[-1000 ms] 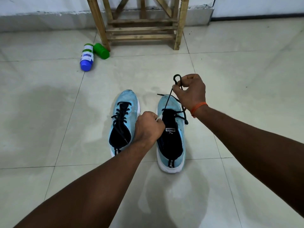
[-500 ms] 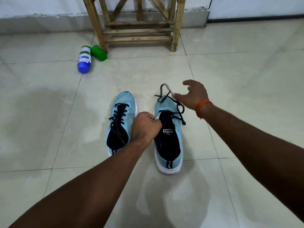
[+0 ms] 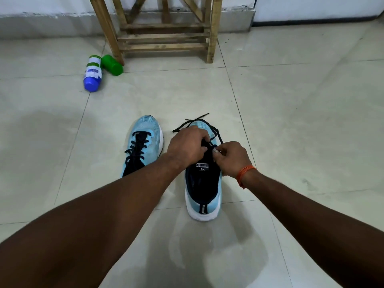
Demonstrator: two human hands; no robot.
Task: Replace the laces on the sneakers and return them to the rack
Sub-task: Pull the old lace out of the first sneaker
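1. Blue knit and black lace: both hands meet over the right sneaker (image 3: 204,183), which stands on the floor (image 3: 301,121) at centre frame, toe to 12 o'clock.
2. Left hand (image 3: 187,144) has its fingers curled down onto the lace (image 3: 197,117) at the top of the tongue. Right hand (image 3: 232,156), an orange band (image 3: 245,172) at its wrist, pinches the same lace between thumb and fingertips. A small white bit shows there; what it is cannot be told.
3. Loose lace ends trail off the toe toward 10 and 12 o'clock, untied, so this shoe looks only part-laced.
4. Left sneaker (image 3: 143,142), just beside it at 9 o'clock, carries black crossings up its front and looks further along. The forearm hides its heel, and whether it is knotted cannot be told.
5. Old laces or new ones: the view does not settle it.
6. Wooden rack (image 3: 164,36) stands at 12 o'clock against the wall, well apart from the pair; neither sneaker is on it. 2 bottles (image 3: 92,73) lie at 10 o'clock, near its leg.
7. Judged from this, the right sneaker remains to be finished and tied, then both shoes returned to the rack.
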